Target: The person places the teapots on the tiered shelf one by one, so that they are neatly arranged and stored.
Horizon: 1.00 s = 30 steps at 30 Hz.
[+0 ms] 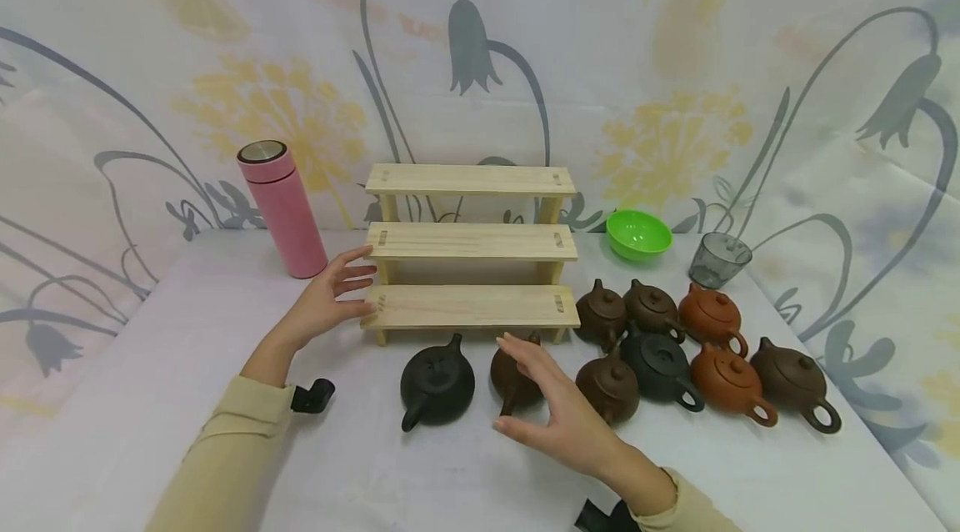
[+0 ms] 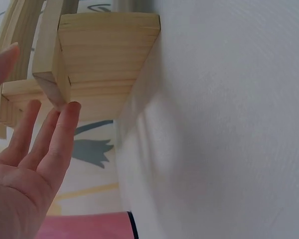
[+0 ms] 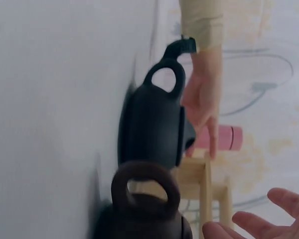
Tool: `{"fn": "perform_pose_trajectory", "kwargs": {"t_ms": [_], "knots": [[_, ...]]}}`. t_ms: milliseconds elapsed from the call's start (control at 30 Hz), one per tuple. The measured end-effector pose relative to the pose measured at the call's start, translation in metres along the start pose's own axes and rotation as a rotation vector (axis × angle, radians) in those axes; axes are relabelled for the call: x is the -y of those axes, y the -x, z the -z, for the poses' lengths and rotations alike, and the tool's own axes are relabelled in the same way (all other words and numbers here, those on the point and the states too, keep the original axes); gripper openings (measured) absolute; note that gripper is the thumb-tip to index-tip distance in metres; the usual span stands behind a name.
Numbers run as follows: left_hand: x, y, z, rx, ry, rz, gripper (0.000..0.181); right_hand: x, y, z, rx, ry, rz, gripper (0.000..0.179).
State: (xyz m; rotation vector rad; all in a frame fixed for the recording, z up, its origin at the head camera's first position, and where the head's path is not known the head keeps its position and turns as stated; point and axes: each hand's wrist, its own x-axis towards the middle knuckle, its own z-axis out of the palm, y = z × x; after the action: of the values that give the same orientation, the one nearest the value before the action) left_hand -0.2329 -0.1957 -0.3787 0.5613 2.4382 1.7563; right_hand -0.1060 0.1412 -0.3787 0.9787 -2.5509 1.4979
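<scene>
Reaching left hand [image 1: 326, 303]: I am seeing its fingers loosely extended, touching the left end of the wooden stand [image 1: 472, 305] and gripping nothing.
Right hand [image 1: 558, 419]: it is hovering just by the brown teapot [image 1: 512, 382], thumb and fingers parted widely, holding nothing.
Wooden stand: three pale, grained planks are rising in steps at the far centre.
Teapots: the brown teapot and a rounded black teapot [image 1: 437, 382] are sitting on the near side of the stand; seven more teapots [image 1: 663, 365], brown, black and rust, are crowding the right. Lids are hiding whatever is inside.
Far left: a pink flask [image 1: 283, 215] is standing under a shiny, dark-rimmed cap.
Far right: a glossy green bowl [image 1: 637, 236] and a see-through grey cup [image 1: 716, 261] are standing apart.
Backdrop [image 1: 600, 40]: printed flowers are covering pale fabric.
</scene>
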Motion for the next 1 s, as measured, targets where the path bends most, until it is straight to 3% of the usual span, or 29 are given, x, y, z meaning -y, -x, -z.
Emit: {"fn": "perform_pose_trajectory", "kwargs": {"t_ms": [333, 533, 1000], "knots": [[0.003, -0.003, -0.001, 0.023, -0.014, 0.043, 0.086, 0.004, -0.009, -0.023, 0.134, -0.111, -0.013, 0.064], [0.007, -0.003, -0.001, 0.05, -0.016, 0.027, 0.087, 0.006, -0.014, -0.036, 0.228, -0.193, -0.055, 0.058], [0.006, -0.002, 0.0, 0.081, -0.004, 0.014, 0.086, 0.001, -0.021, -0.06, 0.363, -0.225, -0.168, 0.047]]}}
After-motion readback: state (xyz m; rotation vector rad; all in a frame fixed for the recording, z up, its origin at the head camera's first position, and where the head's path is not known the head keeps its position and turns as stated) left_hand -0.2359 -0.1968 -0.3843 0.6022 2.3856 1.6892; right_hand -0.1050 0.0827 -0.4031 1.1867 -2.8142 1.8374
